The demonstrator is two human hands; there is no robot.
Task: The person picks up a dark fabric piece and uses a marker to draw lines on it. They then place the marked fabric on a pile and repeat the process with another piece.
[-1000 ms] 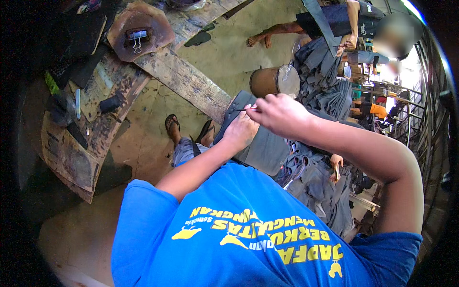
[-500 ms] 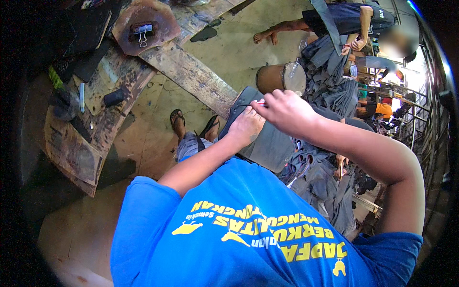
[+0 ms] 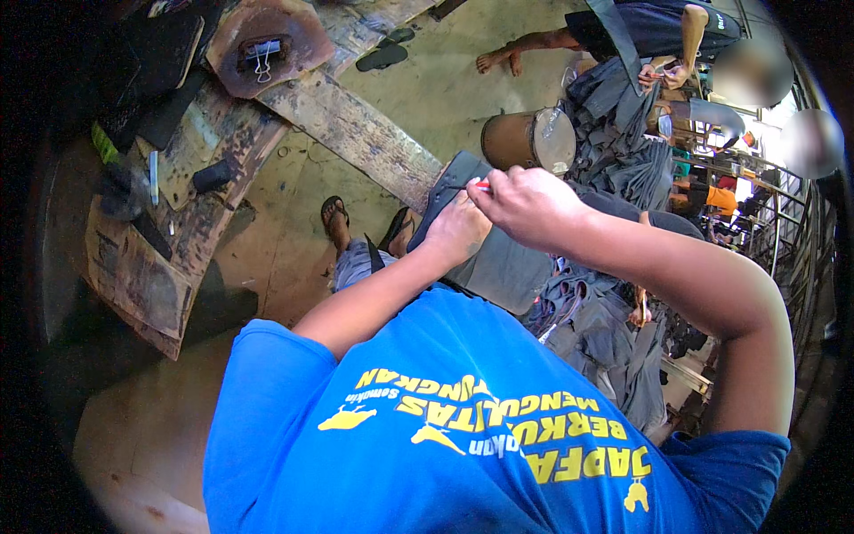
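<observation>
I'm looking down at a flat grey piece of cloth (image 3: 498,258) that is lying across my lap, its dark upper corner reaching toward the round metal drum (image 3: 525,138). My left hand (image 3: 455,233) is pressing down on that corner with its fingers curled. My right hand (image 3: 525,206) is hovering just above it, fingers pinching a thin red-tipped pen (image 3: 473,186) whose point is meeting the cloth.
</observation>
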